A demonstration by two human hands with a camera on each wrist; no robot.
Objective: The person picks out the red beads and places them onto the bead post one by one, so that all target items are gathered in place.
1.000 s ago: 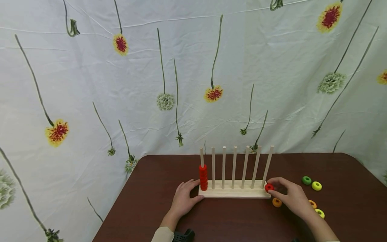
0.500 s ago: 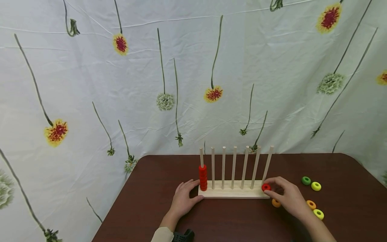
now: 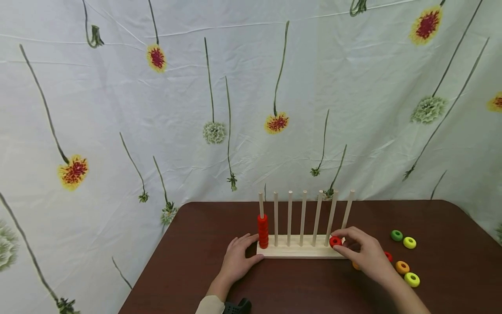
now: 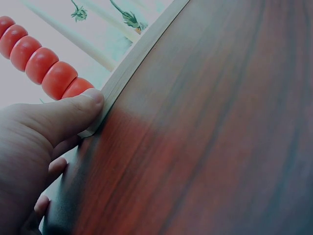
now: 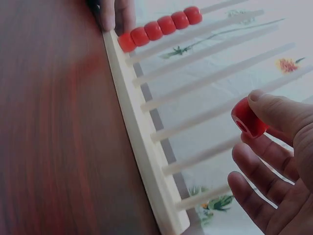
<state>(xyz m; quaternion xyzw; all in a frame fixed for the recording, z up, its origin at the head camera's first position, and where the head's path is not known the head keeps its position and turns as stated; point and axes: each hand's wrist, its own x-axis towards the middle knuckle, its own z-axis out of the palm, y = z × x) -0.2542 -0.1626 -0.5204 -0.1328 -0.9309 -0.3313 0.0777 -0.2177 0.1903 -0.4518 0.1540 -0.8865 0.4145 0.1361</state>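
Note:
A wooden peg stand (image 3: 298,252) with a row of upright pegs stands on the table. Red beads (image 3: 263,232) are stacked on its leftmost peg; the other pegs carry none. My left hand (image 3: 237,257) holds the left end of the base, thumb at the front edge and fingers behind, as the left wrist view (image 4: 29,132) also shows. Between the thumb and index finger of my right hand (image 3: 366,252) is a single red bead (image 5: 250,120), pinched in front of the pegs near the right end. The other fingers of that hand are spread and relaxed in the right wrist view.
Right of the stand lie a green bead (image 3: 396,238), two yellow beads (image 3: 409,246), an orange bead (image 3: 404,271) and a red bead (image 3: 388,256). Another orange bead (image 3: 355,266) is partly hidden by my right hand. A flowered cloth (image 3: 251,96) hangs behind the table.
My right hand has moved left with the pinched red bead, from the stand's right end to in front of the right-hand pegs. Another red bead has come into sight behind it. My left hand stays put.

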